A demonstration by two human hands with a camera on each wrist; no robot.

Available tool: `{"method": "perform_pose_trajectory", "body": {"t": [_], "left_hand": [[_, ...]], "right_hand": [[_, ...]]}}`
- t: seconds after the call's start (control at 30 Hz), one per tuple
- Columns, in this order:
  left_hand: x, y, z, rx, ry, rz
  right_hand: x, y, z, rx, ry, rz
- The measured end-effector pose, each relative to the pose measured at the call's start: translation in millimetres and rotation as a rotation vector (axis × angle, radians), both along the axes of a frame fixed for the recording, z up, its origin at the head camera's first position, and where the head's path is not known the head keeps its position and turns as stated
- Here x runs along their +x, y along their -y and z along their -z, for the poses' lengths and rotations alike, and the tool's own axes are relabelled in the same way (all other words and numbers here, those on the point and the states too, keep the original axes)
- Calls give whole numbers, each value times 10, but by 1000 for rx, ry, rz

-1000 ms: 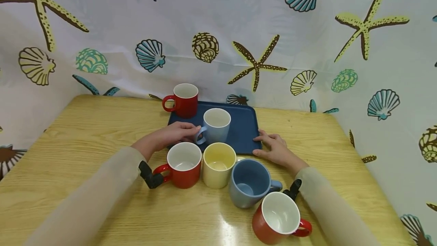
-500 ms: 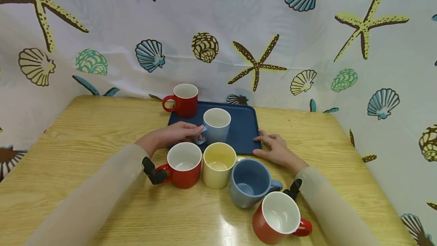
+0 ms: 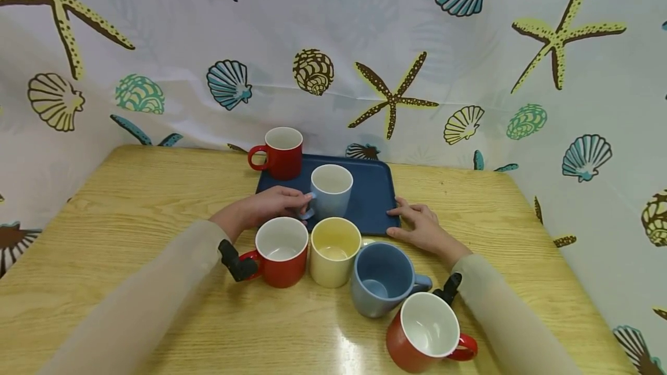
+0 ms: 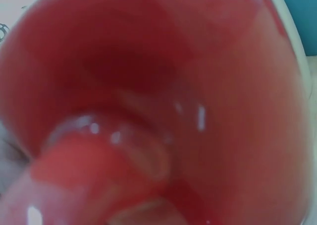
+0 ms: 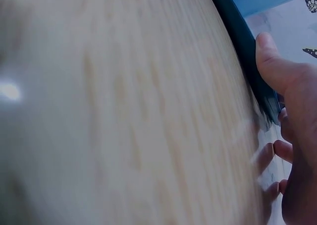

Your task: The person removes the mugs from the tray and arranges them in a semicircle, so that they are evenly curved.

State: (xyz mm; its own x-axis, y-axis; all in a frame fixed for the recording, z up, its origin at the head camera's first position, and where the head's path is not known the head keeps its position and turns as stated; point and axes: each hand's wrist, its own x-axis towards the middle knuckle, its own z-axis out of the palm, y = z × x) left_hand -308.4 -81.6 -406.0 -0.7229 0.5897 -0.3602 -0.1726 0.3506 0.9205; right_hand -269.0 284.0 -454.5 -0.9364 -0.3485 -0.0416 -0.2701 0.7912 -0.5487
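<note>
My left hand [image 3: 263, 207] pinches the handle of a light blue mug [image 3: 332, 200] with a white inside, which stands upright on the dark blue tray [image 3: 371, 192]. At the tray's right edge, near its front corner, rest the thumb and fingertips of my right hand [image 3: 420, 228]. The right wrist view has that thumb against the tray's rim [image 5: 242, 46], with the fingers low beside the table. A red mug [image 3: 284, 168] occupies the tray's back left corner. Another red mug [image 4: 237, 111] fills the left wrist view and hides the left hand there.
Just before the tray stand a red mug [image 3: 292, 268] and a yellow mug [image 3: 329, 274], side by side. A darker blue mug [image 3: 371, 300] and one more red mug [image 3: 401, 346] continue toward the front right. Behind the wooden table [image 3: 156, 190] hangs a shell-print cloth [image 3: 281, 28].
My left hand has shifted slightly right, its fingers closing further onto the light blue mug's handle. The right hand, the tray and the mugs stay in place.
</note>
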Motion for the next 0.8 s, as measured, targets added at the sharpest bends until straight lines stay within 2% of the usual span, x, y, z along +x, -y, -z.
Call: {"method": "perform_pose_trajectory", "body": {"t": [0.1,0.2,0.43,0.8], "left_hand": [[1,7,21,38,35,-21],[-4,22,39,44,37,-36],[-1,65,69,29,16,-126],[36,146,81,68,-8,-172]], "right_hand": [[5,0,11,0,-4,-5],[10,-3,26,-2,-5,-2],[13,-8,31,-9,-16,-10],[16,4,1,-10,0,-7]]}}
